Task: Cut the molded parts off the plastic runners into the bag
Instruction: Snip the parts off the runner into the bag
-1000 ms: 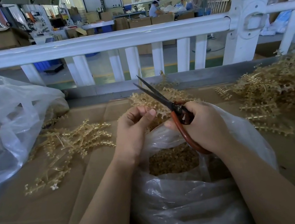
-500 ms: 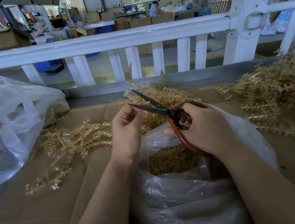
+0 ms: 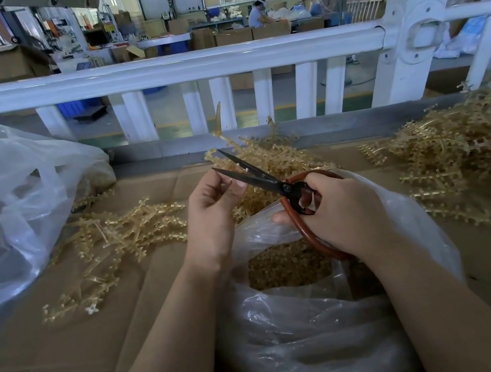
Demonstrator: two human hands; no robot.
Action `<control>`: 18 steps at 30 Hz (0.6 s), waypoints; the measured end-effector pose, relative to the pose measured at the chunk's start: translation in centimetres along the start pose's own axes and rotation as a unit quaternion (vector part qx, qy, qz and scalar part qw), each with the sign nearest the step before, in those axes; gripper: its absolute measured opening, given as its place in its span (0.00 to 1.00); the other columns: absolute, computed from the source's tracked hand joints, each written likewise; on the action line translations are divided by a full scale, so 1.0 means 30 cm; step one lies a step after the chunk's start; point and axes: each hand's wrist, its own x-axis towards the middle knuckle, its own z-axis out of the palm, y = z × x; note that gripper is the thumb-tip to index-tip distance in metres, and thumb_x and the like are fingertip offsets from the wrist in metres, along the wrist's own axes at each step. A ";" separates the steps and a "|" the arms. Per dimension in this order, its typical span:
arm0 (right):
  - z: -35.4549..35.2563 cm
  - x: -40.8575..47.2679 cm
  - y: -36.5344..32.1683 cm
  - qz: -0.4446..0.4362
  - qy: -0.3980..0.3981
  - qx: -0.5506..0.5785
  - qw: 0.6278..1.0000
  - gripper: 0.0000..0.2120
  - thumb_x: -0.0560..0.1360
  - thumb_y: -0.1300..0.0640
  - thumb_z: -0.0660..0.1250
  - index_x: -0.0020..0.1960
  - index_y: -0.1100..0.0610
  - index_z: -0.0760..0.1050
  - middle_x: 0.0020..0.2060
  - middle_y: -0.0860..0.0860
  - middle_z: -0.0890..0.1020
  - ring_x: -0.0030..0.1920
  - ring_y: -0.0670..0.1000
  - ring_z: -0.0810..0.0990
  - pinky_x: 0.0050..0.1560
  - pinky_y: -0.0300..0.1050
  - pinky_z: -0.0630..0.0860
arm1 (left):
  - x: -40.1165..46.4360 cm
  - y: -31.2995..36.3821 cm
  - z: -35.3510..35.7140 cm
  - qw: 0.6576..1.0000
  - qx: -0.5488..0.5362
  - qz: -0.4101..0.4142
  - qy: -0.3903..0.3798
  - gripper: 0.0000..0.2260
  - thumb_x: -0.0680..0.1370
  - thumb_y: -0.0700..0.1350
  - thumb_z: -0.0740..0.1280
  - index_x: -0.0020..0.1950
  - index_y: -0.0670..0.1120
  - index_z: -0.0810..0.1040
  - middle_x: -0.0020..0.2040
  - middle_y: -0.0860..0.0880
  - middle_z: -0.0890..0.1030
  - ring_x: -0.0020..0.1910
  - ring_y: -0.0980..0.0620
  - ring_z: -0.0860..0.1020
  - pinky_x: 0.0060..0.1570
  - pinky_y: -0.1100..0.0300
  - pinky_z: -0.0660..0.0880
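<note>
A runner sprig [image 3: 223, 130] is pinched in the left hand [image 3: 213, 204] just behind the mouth of the clear bag [image 3: 408, 222], its stem rising towards the white railing [image 3: 151, 71]. The red-handled scissors [image 3: 273, 181] are held in the right hand [image 3: 337, 212], fingers curled through the loops directly above the bag. Over the last second the blades have been swung down from a steep angle and spread apart, and the sprig has been raised between them. From this it is judged that another cut is being set up, so that the molded parts drop into the bag, where a layer of cut parts [image 3: 288, 267] already lies. Uncut runners [image 3: 468, 153] are heaped on the bench to the right of the bag, and a smaller heap [image 3: 115, 238] lies to its left.
</note>
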 end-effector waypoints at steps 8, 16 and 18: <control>-0.017 -0.007 -0.014 -0.004 0.030 -0.032 0.999 0.29 0.66 0.20 0.58 0.48 0.43 0.75 0.34 0.33 0.70 0.34 0.31 0.67 0.34 0.27 0.58 | 0.000 0.002 0.003 1.000 -0.005 -0.014 0.017 0.10 0.79 0.30 0.62 0.42 0.43 0.76 0.33 0.58 0.75 0.35 0.60 0.71 0.41 0.68 0.70; -0.019 -0.007 -0.017 0.003 0.015 -0.058 0.998 0.23 0.68 0.24 0.65 0.45 0.43 0.72 0.35 0.35 0.72 0.33 0.33 0.65 0.34 0.28 0.57 | 0.001 -0.007 0.002 0.999 -0.004 -0.021 0.028 0.06 0.79 0.29 0.62 0.43 0.35 0.75 0.33 0.56 0.75 0.34 0.59 0.71 0.41 0.65 0.69; -0.022 -0.006 -0.019 0.008 0.022 -0.057 0.998 0.22 0.68 0.25 0.67 0.43 0.44 0.72 0.32 0.35 0.69 0.33 0.33 0.65 0.33 0.28 0.56 | 0.003 -0.007 0.003 1.000 -0.008 -0.013 0.020 0.04 0.79 0.30 0.62 0.45 0.30 0.73 0.33 0.56 0.74 0.34 0.59 0.70 0.41 0.66 0.70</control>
